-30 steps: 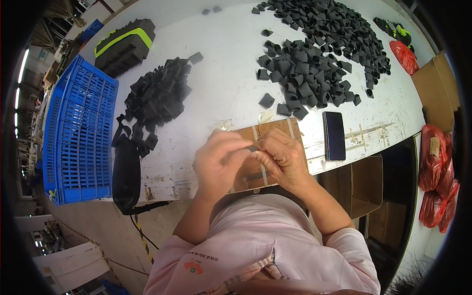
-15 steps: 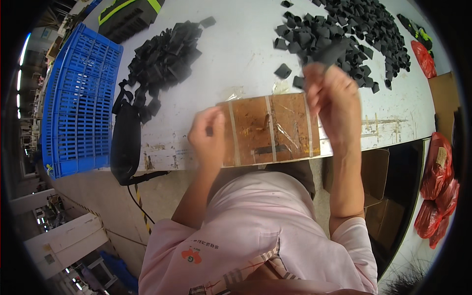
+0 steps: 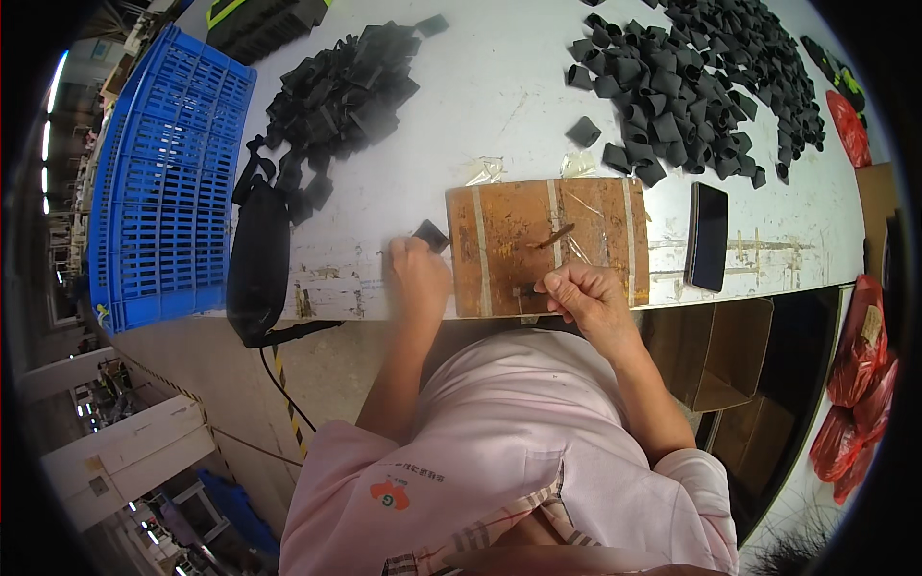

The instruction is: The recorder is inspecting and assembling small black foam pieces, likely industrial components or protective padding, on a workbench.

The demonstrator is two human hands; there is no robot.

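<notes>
My left hand [image 3: 420, 278] is closed at the left side of the brown board [image 3: 499, 221], its fingertips on a small black fabric piece [image 3: 431, 235]. My right hand [image 3: 588, 300] is over the board's near right part, thumb and forefinger pinched together. Whatever is between those fingers, if anything, is too small to make out. Pale tape strips cross the worn board, and a thin dark brown sliver or mark [image 3: 554, 236] shows near its middle.
Black curled pieces [image 3: 663, 96] are heaped at the far right, and flatter black pieces [image 3: 336, 96] at the far left. A blue crate [image 3: 173, 182] and black pouch [image 3: 257, 264] stand left. Right of the board lies a phone [image 3: 708, 237]; red bags [image 3: 858, 331] are farther right.
My right hand has come back from the right-hand heap to the near part of the board. The left hand has moved slightly, and its black piece shows more. The phone is now uncovered.
</notes>
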